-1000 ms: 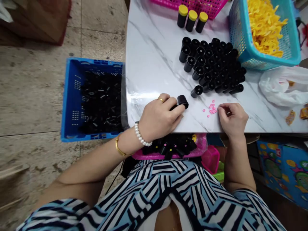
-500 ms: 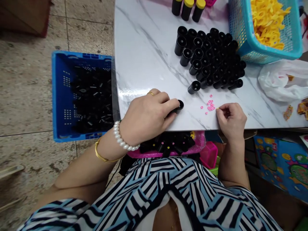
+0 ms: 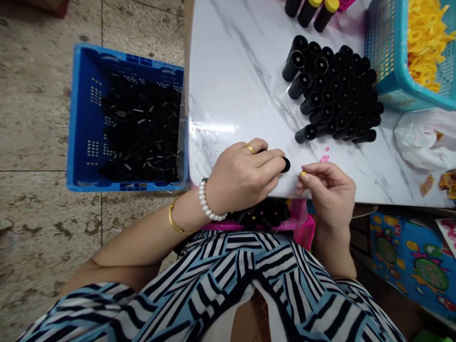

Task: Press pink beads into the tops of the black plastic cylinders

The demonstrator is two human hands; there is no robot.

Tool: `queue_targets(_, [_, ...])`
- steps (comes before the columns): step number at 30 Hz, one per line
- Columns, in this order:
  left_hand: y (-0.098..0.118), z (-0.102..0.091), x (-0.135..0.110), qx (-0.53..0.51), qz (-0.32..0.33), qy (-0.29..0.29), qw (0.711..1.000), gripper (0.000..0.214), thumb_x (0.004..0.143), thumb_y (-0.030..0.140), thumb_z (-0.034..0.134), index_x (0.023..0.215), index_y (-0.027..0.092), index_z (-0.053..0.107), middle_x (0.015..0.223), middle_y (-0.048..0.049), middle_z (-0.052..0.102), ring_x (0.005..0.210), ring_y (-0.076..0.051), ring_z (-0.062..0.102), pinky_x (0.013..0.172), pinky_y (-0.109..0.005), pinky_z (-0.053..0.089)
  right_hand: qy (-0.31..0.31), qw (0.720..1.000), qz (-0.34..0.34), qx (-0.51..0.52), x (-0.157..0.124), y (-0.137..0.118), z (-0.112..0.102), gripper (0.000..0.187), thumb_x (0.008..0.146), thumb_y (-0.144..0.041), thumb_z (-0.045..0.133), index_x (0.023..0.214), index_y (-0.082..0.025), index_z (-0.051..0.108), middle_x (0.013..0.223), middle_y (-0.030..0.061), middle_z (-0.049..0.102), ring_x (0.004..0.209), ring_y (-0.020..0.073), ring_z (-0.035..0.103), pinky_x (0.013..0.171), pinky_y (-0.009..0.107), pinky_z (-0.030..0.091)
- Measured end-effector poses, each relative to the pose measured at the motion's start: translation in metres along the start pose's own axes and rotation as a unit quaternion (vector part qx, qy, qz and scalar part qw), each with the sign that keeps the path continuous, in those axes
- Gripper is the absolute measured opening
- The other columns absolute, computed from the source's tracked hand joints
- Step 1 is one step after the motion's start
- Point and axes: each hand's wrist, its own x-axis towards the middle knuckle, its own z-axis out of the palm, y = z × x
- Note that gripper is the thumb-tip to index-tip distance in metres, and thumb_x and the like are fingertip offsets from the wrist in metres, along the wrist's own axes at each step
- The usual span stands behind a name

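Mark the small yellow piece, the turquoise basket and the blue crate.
Small yellow piece (image 3: 303, 174): head view, its exposed middle.
Turquoise basket (image 3: 399, 42): head view, its left rim.
Blue crate (image 3: 72, 118): head view, its left rim.

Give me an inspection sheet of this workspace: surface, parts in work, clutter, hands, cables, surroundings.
Surface: white table, grey-veined, with glare towards its left edge.
Parts in work: black tubes standing in a cluster; small pink pieces lying loose near the right hand.
Clutter: white bag and orange scraps on the table's right side.
Hands: left hand holds a black part, mostly hidden by the fingers; right hand pinches a small yellow piece.
Cables: nothing seen clearly.
Surroundings: blue crate of black parts left of the table; teal basket of yellow parts at far right; tiled floor.
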Motion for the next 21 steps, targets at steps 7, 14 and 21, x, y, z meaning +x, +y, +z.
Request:
queue_targets(7, [0.007, 0.003, -0.001, -0.001, -0.047, -0.011, 0.999, 0.034, 0.1, 0.026, 0.053, 0.132, 0.015, 0.06, 0.09, -0.0055, 0.073, 0.098, -0.022, 0.065, 0.073, -0.032, 0.049, -0.032, 0.998, -0.011, -0.048, 0.018, -0.005, 0.017, 0.006, 0.083, -0.021, 0.08, 0.088, -0.022, 0.076, 0.08, -0.0029, 0.064, 0.054, 0.006, 0.056, 0.049, 0.021, 0.046])
queue_targets(14, [0.004, 0.0, 0.0, -0.029, -0.044, -0.043, 0.998, 0.021, 0.102, 0.022, 0.051, 0.112, 0.016, 0.068, 0.087, -0.0043, 0.07, 0.098, -0.023, 0.062, 0.071, -0.034, 0.044, -0.041, 0.998, 0.042, -0.006, 0.018, 0.0, 0.021, 0.009, 0.084, -0.022, 0.079, 0.086, -0.021, 0.071, 0.068, -0.0056, 0.063, 0.047, 0.0067, 0.056, 0.048, 0.021, 0.047])
queue_targets(21, [0.004, 0.002, 0.001, -0.045, -0.065, -0.035, 0.996, 0.018, 0.101, 0.025, 0.054, 0.104, 0.018, 0.07, 0.085, -0.0031, 0.068, 0.096, -0.024, 0.063, 0.066, -0.036, 0.041, -0.036, 0.989, 0.133, 0.061, 0.018, 0.002, 0.024, 0.024, 0.083, -0.025, 0.079, 0.094, -0.024, 0.058, 0.062, -0.01, 0.062, 0.043, 0.0091, 0.059, 0.041, 0.02, 0.05])
